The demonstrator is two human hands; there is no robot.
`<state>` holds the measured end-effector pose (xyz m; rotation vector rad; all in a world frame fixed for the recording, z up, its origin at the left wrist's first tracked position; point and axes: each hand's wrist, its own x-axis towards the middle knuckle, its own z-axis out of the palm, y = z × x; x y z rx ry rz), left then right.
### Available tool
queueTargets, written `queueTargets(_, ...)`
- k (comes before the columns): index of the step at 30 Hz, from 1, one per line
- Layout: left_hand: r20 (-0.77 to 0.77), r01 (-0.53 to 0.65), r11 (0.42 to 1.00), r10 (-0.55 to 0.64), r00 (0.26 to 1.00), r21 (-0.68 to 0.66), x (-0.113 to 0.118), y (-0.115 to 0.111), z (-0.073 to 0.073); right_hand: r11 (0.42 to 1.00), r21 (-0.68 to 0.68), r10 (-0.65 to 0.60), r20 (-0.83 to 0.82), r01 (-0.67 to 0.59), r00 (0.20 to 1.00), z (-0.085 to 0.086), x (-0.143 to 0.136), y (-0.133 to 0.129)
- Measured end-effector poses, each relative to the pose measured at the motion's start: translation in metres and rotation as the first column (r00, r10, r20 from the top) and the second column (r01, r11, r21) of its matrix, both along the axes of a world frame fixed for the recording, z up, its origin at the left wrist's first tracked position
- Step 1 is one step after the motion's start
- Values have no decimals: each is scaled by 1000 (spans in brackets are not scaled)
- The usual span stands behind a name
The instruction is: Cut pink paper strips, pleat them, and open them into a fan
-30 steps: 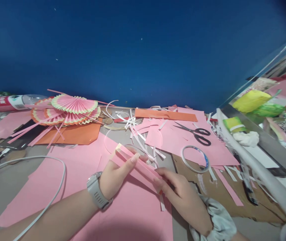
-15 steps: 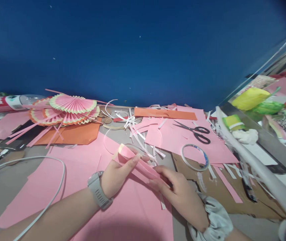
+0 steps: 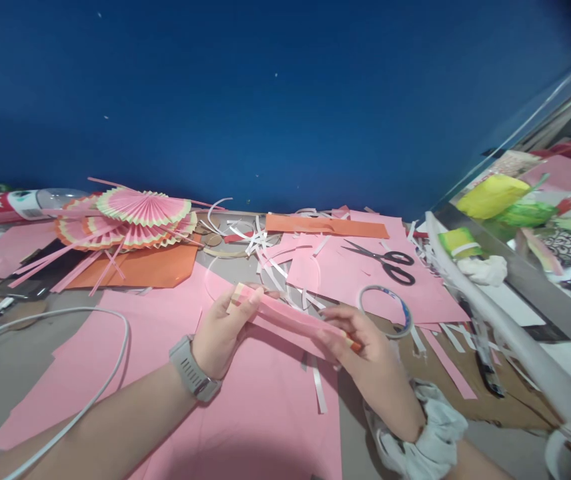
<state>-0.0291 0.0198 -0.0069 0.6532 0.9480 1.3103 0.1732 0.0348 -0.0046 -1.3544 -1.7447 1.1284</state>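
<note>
A folded pink paper strip [image 3: 290,321] stretches between my two hands above the pink sheets [image 3: 260,407]. My left hand [image 3: 223,330] pinches its left end, where a pale yellow edge shows, thumb on top. At the other end my right hand [image 3: 358,347] is closed on the strip, and a bit of orange edge shows by its fingers. Several white paper offcuts [image 3: 319,387] lie beneath and behind the strip. To the right of my right hand is a roll of tape [image 3: 385,312], with black-handled scissors [image 3: 385,259] on pink paper behind it.
Pleated pink paper fans [image 3: 145,212] lie at the back left on orange paper [image 3: 165,270], beside a plastic bottle [image 3: 20,205]. A white cable [image 3: 126,340] crosses the left side. Cardboard [image 3: 445,387] with a box cutter [image 3: 488,373] lies at right, near a white tube [image 3: 495,320].
My right hand has moved right along the strip, so more of the strip shows between my hands. The left hand keeps its pinch on the left end.
</note>
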Motion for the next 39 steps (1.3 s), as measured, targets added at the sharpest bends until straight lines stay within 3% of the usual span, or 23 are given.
queueTargets(4, -214, 85, 994, -68, 974, 70, 0, 0, 2, 968, 108, -209, -156, 227, 965, -5, 6, 8)
queueTargets(7, -450, 138, 987, -86, 889, 84, 1, -2, 1, 949, 99, -265, -256, 298, 930, -6, 10, 13)
queueTargets(10, -580, 263, 964, -193, 791, 37, 2, -6, 2, 940, 54, -293, -373, 336, 880, -5, 13, 18)
queueTargets(12, -675, 393, 919, -274, 685, 27, 3, -9, 4, 939, 51, -291, -410, 340, 864, -4, 15, 19)
queueTargets(15, -800, 534, 845, -303, 517, 25, 5, -12, 11, 949, 105, -249, -326, 297, 912, -1, 15, 14)
queueTargets(19, -880, 618, 786, -281, 384, 19, 7, -14, 19, 980, 165, -83, -172, 111, 982, 0, 4, -3)
queueTargets(21, -833, 646, 764, -367, 413, -16, 9, -16, 22, 981, 189, -12, -153, 41, 988, 0, -2, -9)
queueTargets(24, -544, 661, 743, -601, 585, -111, 14, -21, 25, 988, 145, -13, -220, 46, 975, -1, -6, -10)
queueTargets(26, -349, 632, 757, -644, 680, -167, 18, -24, 25, 996, 61, -48, -260, 66, 964, 0, -5, -6)
queueTargets(28, -246, 599, 779, -627, 739, -186, 20, -26, 23, 999, -51, -17, -268, 3, 963, 1, -3, -3)
queueTargets(31, -144, 641, 743, -668, 730, -193, 22, -27, 16, 979, -161, 87, -235, -127, 968, 5, -1, -2)
queueTargets(34, -75, 690, 694, -714, 696, -207, 23, -28, 10, 991, -90, 89, -124, -101, 988, 8, -1, -3)
queueTargets(39, -119, 618, 764, -642, 758, -187, 27, -31, 9, 994, 20, 110, 44, -111, 993, 8, -2, -6)
